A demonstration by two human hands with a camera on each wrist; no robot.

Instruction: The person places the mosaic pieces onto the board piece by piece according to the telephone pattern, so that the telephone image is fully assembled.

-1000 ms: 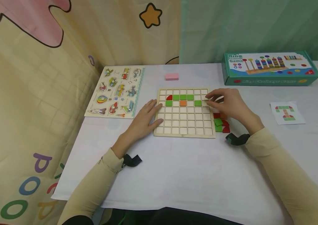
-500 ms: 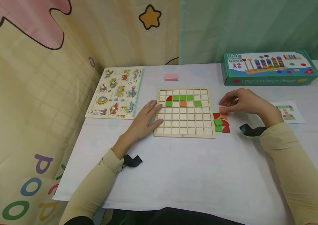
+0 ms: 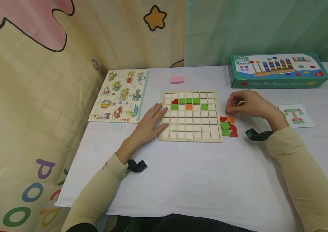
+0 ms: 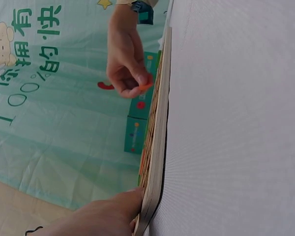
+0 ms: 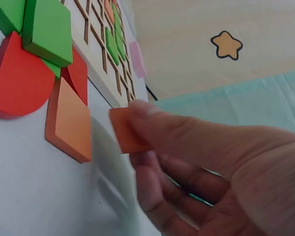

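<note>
Between thumb and fingers my right hand (image 3: 246, 103) pinches an orange square tile (image 5: 128, 130), lifted above the table just right of the wooden grid board (image 3: 190, 140). My left hand (image 3: 147, 121) rests on the board's left edge with its fingers extended. Set in the board's upper rows are a red quarter-round tile (image 3: 175, 101), several green square tiles (image 3: 189, 101) and one orange tile (image 3: 189, 107). Beside the board's right edge lies a small pile of red and green tiles (image 3: 225, 126), with another orange tile (image 5: 71, 123) at its near-hand end.
A pattern card (image 3: 297, 116) lies on the right of the white table. Behind it stands a green game box (image 3: 279, 71). A picture puzzle board (image 3: 118, 96) lies at the left, and a pink block (image 3: 177, 80) sits behind the grid. Curtains hang behind the table.
My right hand has moved from the board's upper right edge to the pile and lifted an orange tile from it. My left hand has stayed on the board.
</note>
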